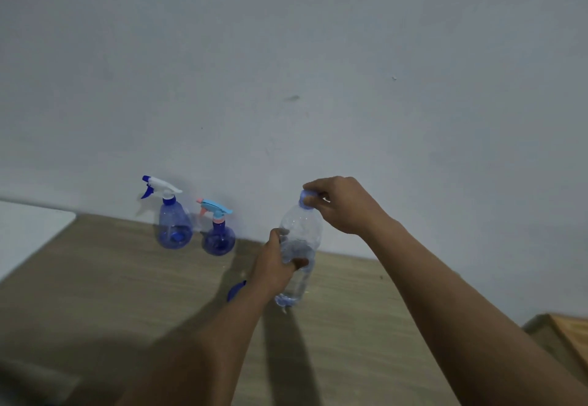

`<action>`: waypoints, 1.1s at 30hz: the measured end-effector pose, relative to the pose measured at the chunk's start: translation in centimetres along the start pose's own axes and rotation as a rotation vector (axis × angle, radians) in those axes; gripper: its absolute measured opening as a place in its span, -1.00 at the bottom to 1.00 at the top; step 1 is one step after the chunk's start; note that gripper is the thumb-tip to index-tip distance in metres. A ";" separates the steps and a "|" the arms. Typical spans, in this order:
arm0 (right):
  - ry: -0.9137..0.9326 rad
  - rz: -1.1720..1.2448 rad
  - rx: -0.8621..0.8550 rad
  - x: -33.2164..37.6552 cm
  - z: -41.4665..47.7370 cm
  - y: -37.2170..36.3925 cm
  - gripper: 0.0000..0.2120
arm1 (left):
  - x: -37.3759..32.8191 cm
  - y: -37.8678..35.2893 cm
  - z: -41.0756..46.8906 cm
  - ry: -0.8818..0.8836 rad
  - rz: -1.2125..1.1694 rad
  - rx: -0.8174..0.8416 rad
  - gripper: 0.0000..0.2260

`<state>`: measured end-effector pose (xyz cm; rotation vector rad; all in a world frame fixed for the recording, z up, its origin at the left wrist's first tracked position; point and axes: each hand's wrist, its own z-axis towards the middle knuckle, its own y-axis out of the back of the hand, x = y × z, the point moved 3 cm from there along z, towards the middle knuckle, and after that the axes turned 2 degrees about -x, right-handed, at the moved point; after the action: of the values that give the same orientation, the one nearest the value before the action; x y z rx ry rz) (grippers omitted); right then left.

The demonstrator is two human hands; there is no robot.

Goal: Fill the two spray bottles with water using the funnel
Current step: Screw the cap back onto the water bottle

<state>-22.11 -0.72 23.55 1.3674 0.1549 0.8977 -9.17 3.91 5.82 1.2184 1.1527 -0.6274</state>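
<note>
Two blue spray bottles stand against the wall on the wooden table (127,278). The taller one (174,224) has a white and blue trigger head; the rounder one (219,237) has a light blue and pink head. To their right, my left hand (276,265) grips the middle of a clear water bottle (300,233) that stands upright on the table. My right hand (343,205) pinches its blue cap (306,198) from above. A blue object, perhaps the funnel (235,289), peeks out from behind my left wrist, mostly hidden.
A plain grey wall rises right behind the table. A white surface (28,230) adjoins the table at the far left. At the lower right, a light wooden piece (566,332) lies beyond the table's edge.
</note>
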 end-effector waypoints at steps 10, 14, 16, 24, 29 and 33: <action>-0.110 0.182 -0.030 0.1 -0.3 -1.5 -0.71 | 0.6 -0.4 0.0 -0.006 0.033 -0.026 -0.42; -0.108 0.143 -0.068 0.3 -0.2 -1.6 -0.78 | 0.6 -0.5 -0.2 0.010 -0.042 -0.020 -0.41; -0.104 0.129 -0.079 0.5 -0.2 -1.7 -0.73 | 0.5 -0.5 -0.2 0.002 -0.022 -0.026 -0.42; -0.091 0.216 -0.079 -0.8 -0.9 -2.3 -0.83 | 0.3 -0.7 -0.5 -0.022 -0.031 -0.071 -0.41; -0.128 0.173 -0.168 -0.6 -0.7 -3.0 -0.72 | 0.4 -1.0 -0.4 -0.031 0.004 -0.111 -0.41; -0.186 0.205 -0.255 -1.0 -1.4 -3.8 -0.58 | 0.5 -1.2 -0.5 -0.035 -0.001 -0.114 -0.43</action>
<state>-21.86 -0.03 19.40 1.2333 -0.2399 0.9198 -10.21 4.09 4.97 1.1062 1.1445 -0.5736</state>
